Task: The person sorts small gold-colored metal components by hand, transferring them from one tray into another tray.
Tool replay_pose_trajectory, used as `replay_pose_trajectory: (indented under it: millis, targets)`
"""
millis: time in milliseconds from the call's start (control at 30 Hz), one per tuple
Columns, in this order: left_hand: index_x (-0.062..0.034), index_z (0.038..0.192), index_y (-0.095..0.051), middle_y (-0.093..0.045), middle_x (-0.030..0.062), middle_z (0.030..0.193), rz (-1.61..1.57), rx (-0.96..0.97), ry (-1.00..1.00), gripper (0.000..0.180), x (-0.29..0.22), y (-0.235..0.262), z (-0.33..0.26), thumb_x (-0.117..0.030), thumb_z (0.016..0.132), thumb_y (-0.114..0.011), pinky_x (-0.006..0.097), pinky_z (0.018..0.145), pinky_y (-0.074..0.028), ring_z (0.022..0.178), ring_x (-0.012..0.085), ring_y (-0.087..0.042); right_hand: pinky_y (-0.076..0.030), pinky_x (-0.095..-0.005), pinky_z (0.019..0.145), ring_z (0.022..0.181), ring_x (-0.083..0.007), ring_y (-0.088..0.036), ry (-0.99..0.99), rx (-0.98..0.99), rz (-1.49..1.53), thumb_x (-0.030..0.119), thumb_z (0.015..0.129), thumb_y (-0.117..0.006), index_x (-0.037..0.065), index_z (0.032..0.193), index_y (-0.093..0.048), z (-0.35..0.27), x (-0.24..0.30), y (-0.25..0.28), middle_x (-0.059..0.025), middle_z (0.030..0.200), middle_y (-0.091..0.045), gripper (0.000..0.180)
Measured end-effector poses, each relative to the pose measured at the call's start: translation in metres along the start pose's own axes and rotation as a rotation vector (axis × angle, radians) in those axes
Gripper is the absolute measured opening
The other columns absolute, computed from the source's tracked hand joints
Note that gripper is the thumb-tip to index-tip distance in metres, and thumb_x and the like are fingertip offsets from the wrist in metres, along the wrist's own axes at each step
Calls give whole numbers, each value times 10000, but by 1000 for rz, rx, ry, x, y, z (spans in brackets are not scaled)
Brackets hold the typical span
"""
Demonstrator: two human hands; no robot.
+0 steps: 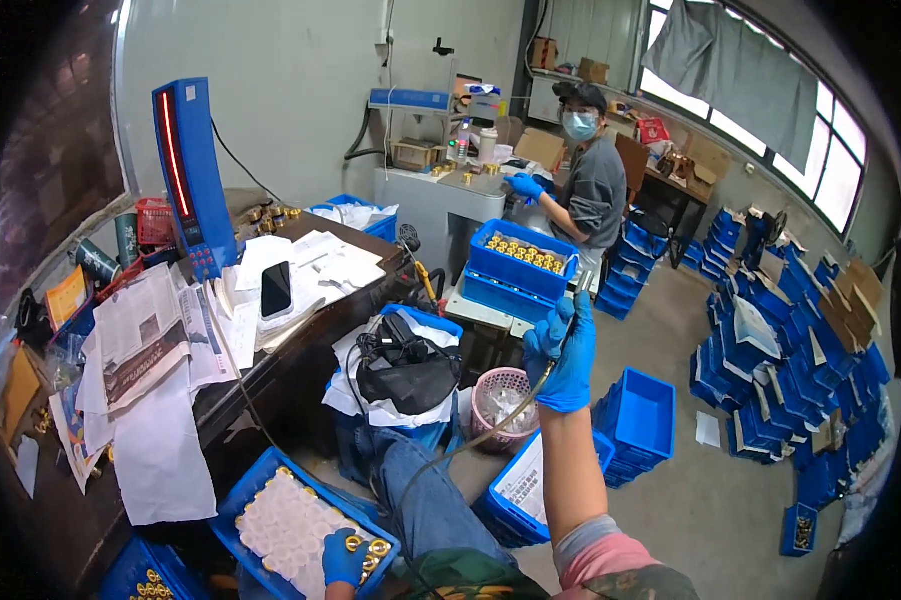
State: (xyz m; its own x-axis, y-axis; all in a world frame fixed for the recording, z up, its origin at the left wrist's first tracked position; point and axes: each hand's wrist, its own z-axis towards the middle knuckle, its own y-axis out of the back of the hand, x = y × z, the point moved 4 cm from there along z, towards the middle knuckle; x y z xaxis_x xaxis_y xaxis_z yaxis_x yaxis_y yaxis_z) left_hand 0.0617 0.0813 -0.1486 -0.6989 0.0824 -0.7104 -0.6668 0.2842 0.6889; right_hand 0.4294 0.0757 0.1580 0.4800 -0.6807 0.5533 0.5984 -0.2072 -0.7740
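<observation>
The right hand (566, 352), gloved in blue, has its fingers wrapped round a slim metal-tipped tool (582, 288), the tip pointing up above them. A hose (491, 430) leaves the tool below these fingers and drops to their left, over the trouser leg (426, 490).

Well below and to the left, the left hand (342, 562), also gloved, has its fingers bent over brass rings (377, 549) at the near right end of a blue crate (239, 548). One ring lies right at these fingertips; whether it is pinched or merely touched, I cannot tell. To the left of these fingers, a whitish translucent sheet (283, 515) covers most of the crate's contents, with more brass showing along the edge.

Good handling here, I judge, means taking one ring at a time by its outer side, so that its neighbours do not knock together, and leaving the sheet flat beside the fingers. The tool seems best held lightly but securely, its tip turned away from the co-worker (599, 185), who stands beyond the right fingers. Slack in the hose probably matters too: a loop near the left fingers could drag on the crate. Just past the right fingers, a blue tray (486, 262) holds similar brass parts (531, 250).
</observation>
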Motion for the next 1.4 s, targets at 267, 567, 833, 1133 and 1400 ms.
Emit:
replay_pose_trajectory:
  millis: [267, 567, 833, 1133, 1400]
  targets:
    - [-87, 942, -585, -537, 171, 892, 38, -15, -2, 347, 7, -4, -1, -235, 656, -714, 389, 726, -450, 829, 333, -542, -318, -208, 351, 392, -100, -435, -925, -96, -50, 399, 892, -446, 147, 732, -483, -135, -152, 61, 15, 537, -473, 301]
    - [-101, 923, -582, -537, 165, 873, 27, -44, 19, 339, 5, -2, -1, -255, 653, -716, 400, 723, -446, 828, 341, -533, -252, -235, 328, 332, -113, -319, -1292, -98, 102, 399, 907, -404, 141, 666, -446, -223, -195, 79, 5, 453, -378, 356]
    - [-51, 967, -567, -543, 153, 906, -56, -182, -63, 335, 13, 8, -6, -198, 690, -686, 376, 742, -454, 815, 311, -549, -269, -227, 331, 340, -109, -345, -1294, -74, -14, 406, 913, -386, 124, 671, -453, -214, -193, 63, 0, 453, -391, 378]
    - [50, 1257, -331, -463, 128, 1119, -1658, -120, 86, 455, -31, 78, -30, -136, 861, -459, 262, 835, -454, 946, 193, -508, -389, -252, 388, 387, -133, -482, -1159, 1043, -485, 355, 912, -416, 13, 769, -547, -225, -179, -13, -81, 538, -539, 393]
    - [-34, 1289, -298, -430, 197, 1200, -1541, -361, -60, 638, -103, 122, -69, -125, 726, -586, 438, 910, -417, 1076, 305, -476, -434, -263, 481, 471, -161, -537, -944, 1374, -894, 347, 916, -395, 39, 896, -571, -236, -176, -44, -95, 620, -576, 355]
